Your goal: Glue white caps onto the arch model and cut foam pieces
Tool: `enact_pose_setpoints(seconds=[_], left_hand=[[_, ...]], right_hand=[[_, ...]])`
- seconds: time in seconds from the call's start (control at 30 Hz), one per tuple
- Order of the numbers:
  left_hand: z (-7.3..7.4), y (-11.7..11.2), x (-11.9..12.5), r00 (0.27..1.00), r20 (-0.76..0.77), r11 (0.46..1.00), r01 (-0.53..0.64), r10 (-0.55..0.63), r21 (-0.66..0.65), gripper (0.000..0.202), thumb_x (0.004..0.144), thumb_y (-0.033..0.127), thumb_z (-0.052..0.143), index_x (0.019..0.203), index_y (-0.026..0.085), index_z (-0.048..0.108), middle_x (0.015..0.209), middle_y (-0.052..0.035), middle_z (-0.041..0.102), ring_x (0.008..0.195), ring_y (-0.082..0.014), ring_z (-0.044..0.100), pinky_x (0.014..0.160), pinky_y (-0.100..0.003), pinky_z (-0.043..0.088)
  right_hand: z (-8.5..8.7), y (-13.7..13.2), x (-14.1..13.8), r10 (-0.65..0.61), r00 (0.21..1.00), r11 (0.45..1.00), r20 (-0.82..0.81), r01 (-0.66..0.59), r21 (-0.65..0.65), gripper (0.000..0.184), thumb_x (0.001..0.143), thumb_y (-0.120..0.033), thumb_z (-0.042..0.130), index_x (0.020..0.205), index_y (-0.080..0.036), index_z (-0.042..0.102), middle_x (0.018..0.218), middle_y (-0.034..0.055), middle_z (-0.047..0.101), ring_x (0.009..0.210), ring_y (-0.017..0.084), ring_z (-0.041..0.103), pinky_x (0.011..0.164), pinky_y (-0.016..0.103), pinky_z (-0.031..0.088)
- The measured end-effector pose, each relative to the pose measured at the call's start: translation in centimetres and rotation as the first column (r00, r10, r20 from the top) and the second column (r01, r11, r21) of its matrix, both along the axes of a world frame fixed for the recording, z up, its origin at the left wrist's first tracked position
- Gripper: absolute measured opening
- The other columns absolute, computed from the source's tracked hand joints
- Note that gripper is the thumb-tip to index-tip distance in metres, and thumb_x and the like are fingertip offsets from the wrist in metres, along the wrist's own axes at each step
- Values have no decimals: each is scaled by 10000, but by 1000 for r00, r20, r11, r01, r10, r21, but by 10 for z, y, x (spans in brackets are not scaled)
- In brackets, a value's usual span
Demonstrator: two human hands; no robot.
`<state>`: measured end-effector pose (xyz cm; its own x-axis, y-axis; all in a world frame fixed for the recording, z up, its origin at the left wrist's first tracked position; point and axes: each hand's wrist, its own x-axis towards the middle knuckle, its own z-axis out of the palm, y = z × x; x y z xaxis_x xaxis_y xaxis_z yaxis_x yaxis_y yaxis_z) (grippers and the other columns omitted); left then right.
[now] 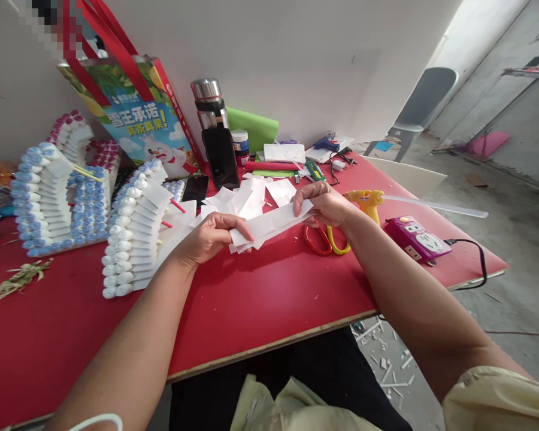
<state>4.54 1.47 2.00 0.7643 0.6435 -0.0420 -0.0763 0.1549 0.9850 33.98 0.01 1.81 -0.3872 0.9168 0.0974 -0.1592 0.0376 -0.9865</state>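
L hand (218,235) + R hand (321,202) each w/ a narrow, pinching grip on opp. ends of the paper strip (272,225), approx. centre over the surface (269,305). Fan-shaped stack (140,230) at 9 o'clock looks mostly assembled — loose sheets (247,199) at 11 o'clock seem yet unused.

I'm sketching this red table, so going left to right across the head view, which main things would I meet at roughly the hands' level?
Dry stalks, white-tipped paper fan, left hand, held white paper, right hand, yellow glue gun, purple power socket.
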Motion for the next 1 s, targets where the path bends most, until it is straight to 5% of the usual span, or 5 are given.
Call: enact_pose_setpoints(seconds=[0.2,0.47,0.67,0.83,1.0], left_hand=[[4,3,-4,987,80,940,156,-138,-305,559,809,478,627,1246,133,573,1186,-224,695,1012,-418,698,886,-553,518],[-8,-14,24,934,-184,925,247,-307,-290,487,937,535,522,1055,77,635,995,-261,744,674,-270,751,563,-297,565],[-9,-13,23,945,-208,944,193,-252,-268,350,873,415,684,999,91,653,806,-185,765,556,-210,719,471,-224,516],[-8,-13,23,961,-229,974,106,-152,-201,336,850,418,710,950,99,675,793,-170,764,535,-192,709,456,-208,503],[-7,-13,25,977,-213,984,-9,-30,-179,310,836,389,730,931,102,666,762,-154,762,529,-198,705,472,-234,531]], right_hand=[[5,-4,-6,65,992,996,112,-70,49,273,547,-50,483,669,-100,722,490,-3,580,350,82,444,336,194,357],[10,-11,-19,154,975,986,162,-163,45,318,521,-62,422,672,-94,700,479,-17,570,341,75,442,341,182,359],[4,-6,-11,108,980,989,168,-122,77,240,568,-54,484,661,-98,701,514,-11,563,415,69,447,378,177,357],[4,-2,-8,-146,982,989,123,140,52,66,704,-155,624,718,-126,682,542,-13,543,422,72,436,365,190,371],[4,-6,-26,-197,958,980,207,196,27,352,761,-425,770,973,-185,623,681,-4,611,482,87,500,359,185,346]])
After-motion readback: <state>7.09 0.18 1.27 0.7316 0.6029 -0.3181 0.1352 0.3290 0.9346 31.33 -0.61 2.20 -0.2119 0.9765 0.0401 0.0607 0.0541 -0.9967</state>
